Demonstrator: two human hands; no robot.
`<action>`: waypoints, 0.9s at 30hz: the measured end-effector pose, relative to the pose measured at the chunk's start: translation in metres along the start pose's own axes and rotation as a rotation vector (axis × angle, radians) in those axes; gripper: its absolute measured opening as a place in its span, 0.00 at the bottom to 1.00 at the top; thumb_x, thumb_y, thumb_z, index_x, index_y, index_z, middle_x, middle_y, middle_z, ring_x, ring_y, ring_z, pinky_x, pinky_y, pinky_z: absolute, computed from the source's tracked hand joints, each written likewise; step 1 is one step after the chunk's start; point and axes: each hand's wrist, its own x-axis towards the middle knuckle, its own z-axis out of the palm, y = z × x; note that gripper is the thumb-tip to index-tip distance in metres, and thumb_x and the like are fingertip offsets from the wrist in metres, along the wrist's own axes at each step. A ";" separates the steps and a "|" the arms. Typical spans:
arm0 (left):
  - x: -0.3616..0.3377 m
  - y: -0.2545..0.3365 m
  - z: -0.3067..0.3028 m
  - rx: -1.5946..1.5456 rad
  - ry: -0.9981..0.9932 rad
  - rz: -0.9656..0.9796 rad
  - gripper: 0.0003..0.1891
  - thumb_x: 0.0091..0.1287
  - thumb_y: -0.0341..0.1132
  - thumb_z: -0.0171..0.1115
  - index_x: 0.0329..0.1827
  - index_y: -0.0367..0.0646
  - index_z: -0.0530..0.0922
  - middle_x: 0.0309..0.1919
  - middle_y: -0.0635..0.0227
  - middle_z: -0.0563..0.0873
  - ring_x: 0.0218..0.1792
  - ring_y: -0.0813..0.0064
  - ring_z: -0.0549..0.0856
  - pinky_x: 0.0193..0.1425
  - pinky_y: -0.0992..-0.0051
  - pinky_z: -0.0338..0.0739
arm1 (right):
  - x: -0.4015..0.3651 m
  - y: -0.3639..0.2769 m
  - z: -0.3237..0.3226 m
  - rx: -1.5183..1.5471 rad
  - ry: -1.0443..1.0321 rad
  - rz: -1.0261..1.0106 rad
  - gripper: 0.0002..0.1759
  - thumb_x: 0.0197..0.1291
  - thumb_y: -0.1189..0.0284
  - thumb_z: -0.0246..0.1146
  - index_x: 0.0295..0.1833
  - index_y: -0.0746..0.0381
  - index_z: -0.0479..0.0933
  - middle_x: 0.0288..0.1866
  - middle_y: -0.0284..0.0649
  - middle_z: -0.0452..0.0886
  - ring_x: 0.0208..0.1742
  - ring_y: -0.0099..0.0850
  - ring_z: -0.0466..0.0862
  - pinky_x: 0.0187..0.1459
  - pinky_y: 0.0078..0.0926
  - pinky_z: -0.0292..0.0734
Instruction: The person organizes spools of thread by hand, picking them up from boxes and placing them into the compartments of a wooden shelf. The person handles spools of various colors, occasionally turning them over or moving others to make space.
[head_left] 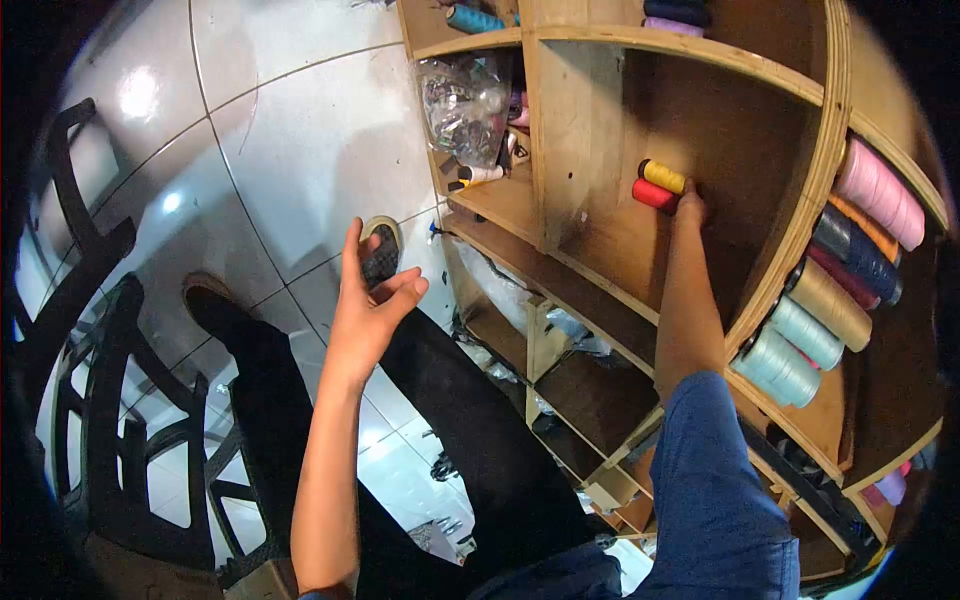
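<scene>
My right hand (689,207) reaches into a wooden shelf compartment (600,110). Its fingers close at the near end of a yellow thread spool (661,177) and a red thread spool (655,195), which lie side by side. The fingertips are partly hidden, so how firmly each spool is gripped is hard to see. My left hand (372,305) hangs in the air over the tiled floor, left of the shelf. Its fingers and thumb are apart, with nothing between them.
Several large thread spools in pink (880,193), navy, tan (830,305) and pale green (777,366) lie in the right-hand compartment. A clear plastic bag (465,105) fills a small cubby. A black chair (130,420) stands at the left on white tiles (290,150). Lower cubbies hold clutter.
</scene>
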 end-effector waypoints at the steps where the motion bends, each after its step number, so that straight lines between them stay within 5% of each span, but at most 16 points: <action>1: 0.001 0.000 0.000 0.001 0.005 0.003 0.47 0.60 0.31 0.68 0.77 0.46 0.44 0.70 0.50 0.57 0.56 0.60 0.80 0.57 0.66 0.78 | 0.004 0.003 0.003 -0.053 0.006 -0.025 0.40 0.56 0.51 0.67 0.60 0.76 0.70 0.63 0.51 0.74 0.59 0.38 0.77 0.60 0.33 0.69; 12: 0.002 0.010 0.004 0.115 0.067 -0.074 0.47 0.61 0.29 0.67 0.76 0.41 0.43 0.68 0.51 0.61 0.54 0.66 0.81 0.56 0.71 0.76 | 0.060 0.054 0.019 -0.044 0.033 -0.104 0.36 0.60 0.49 0.61 0.54 0.76 0.74 0.55 0.56 0.79 0.55 0.42 0.80 0.54 0.35 0.71; 15: 0.005 -0.004 -0.004 0.068 0.026 -0.004 0.48 0.60 0.34 0.69 0.77 0.46 0.44 0.70 0.51 0.59 0.55 0.58 0.81 0.55 0.65 0.79 | 0.016 0.024 0.013 -0.129 0.070 -0.102 0.36 0.59 0.49 0.62 0.52 0.76 0.76 0.53 0.57 0.79 0.55 0.43 0.80 0.55 0.35 0.71; 21: 0.004 -0.002 -0.009 -0.005 0.002 0.004 0.46 0.61 0.30 0.67 0.77 0.46 0.44 0.67 0.53 0.61 0.54 0.61 0.81 0.54 0.66 0.80 | -0.032 -0.019 0.016 -0.325 0.158 -0.062 0.33 0.58 0.52 0.64 0.43 0.79 0.79 0.44 0.59 0.82 0.47 0.43 0.83 0.51 0.37 0.73; 24: 0.000 0.002 -0.008 -0.064 -0.016 0.014 0.41 0.63 0.28 0.64 0.76 0.45 0.49 0.63 0.58 0.67 0.52 0.65 0.82 0.53 0.69 0.80 | -0.083 -0.046 0.028 0.122 0.188 -0.163 0.22 0.59 0.63 0.63 0.48 0.73 0.74 0.44 0.46 0.82 0.41 0.38 0.80 0.45 0.33 0.75; 27: -0.005 0.015 -0.006 -0.079 -0.058 0.074 0.33 0.65 0.25 0.59 0.73 0.42 0.56 0.56 0.61 0.74 0.49 0.68 0.82 0.50 0.71 0.80 | -0.139 -0.063 0.030 0.423 -0.233 -0.423 0.14 0.60 0.77 0.58 0.52 0.66 0.75 0.39 0.35 0.78 0.38 0.24 0.76 0.43 0.22 0.73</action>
